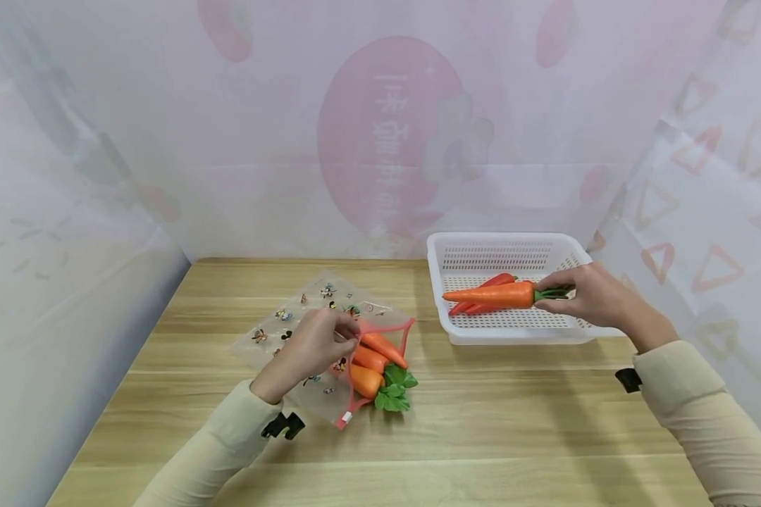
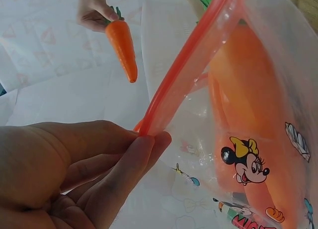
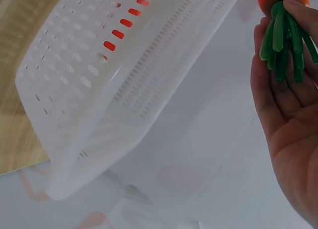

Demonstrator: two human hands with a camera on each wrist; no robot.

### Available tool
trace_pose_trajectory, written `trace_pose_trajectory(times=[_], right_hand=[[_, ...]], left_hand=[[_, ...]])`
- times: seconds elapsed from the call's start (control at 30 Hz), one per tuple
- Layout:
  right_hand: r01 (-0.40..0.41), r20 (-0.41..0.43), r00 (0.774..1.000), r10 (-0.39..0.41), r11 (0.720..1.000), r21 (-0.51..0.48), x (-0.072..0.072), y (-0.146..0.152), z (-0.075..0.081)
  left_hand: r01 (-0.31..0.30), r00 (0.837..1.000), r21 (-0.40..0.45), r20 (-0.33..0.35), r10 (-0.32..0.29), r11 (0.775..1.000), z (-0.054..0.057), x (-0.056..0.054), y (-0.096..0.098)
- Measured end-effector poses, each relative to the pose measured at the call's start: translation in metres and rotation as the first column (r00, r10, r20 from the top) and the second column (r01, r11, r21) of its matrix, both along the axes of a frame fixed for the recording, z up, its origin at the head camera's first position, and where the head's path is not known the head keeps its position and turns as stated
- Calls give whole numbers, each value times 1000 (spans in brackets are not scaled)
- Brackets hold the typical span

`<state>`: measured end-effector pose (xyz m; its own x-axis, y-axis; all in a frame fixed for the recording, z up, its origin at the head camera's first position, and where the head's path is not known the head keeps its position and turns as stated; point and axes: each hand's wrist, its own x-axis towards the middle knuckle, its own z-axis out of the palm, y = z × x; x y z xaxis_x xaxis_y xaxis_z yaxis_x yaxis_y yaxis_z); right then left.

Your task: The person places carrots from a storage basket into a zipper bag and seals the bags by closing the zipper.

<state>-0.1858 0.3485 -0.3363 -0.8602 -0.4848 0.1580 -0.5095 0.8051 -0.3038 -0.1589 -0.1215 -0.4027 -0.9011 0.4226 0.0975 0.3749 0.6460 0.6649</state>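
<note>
My left hand [image 1: 322, 339] pinches the red zip edge [image 2: 171, 80] of a clear cartoon-printed zip bag [image 1: 273, 327], which lies with its mouth toward the right. Several orange carrots [image 1: 369, 359] are inside it, and green leaves [image 1: 394, 389] stick out of the opening. In my right hand [image 1: 599, 299] is another carrot [image 1: 501, 295], gripped at its green stem end [image 3: 284, 40], its tip pointing left. That carrot is held over a white slotted basket [image 1: 440, 282]. Red chili peppers [image 1: 497, 280] lie in the basket, partly hidden by the carrot.
The wooden table [image 1: 456, 436] carries both bag and basket. A white slider [image 1: 347, 417] sits at the bag's near corner. Pale printed sheets [image 1: 260, 176] hang behind and at both sides. Black clips [image 1: 283, 425] are at both cuffs.
</note>
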Motion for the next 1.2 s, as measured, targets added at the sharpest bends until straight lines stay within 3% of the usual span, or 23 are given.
trace_pose_trajectory(times=[0.17, 0.33, 0.77, 1.2], right_hand=[[9, 12, 1000, -9, 1000, 15, 3, -7, 4], [-24, -26, 999, 24, 1000, 15, 6, -15, 6], [-204, -99, 975, 198, 978, -47, 15, -42, 4], [-180, -40, 983, 179, 984, -11, 31, -73, 0]], left_hand=[[0, 1000, 0, -2, 0, 1000, 0, 0, 0], [3, 1000, 1, 1, -3, 1000, -1, -1, 0], [-12, 1000, -8, 3, 12, 1000, 1, 0, 0], [-13, 1000, -8, 9, 13, 1000, 0, 0, 1]])
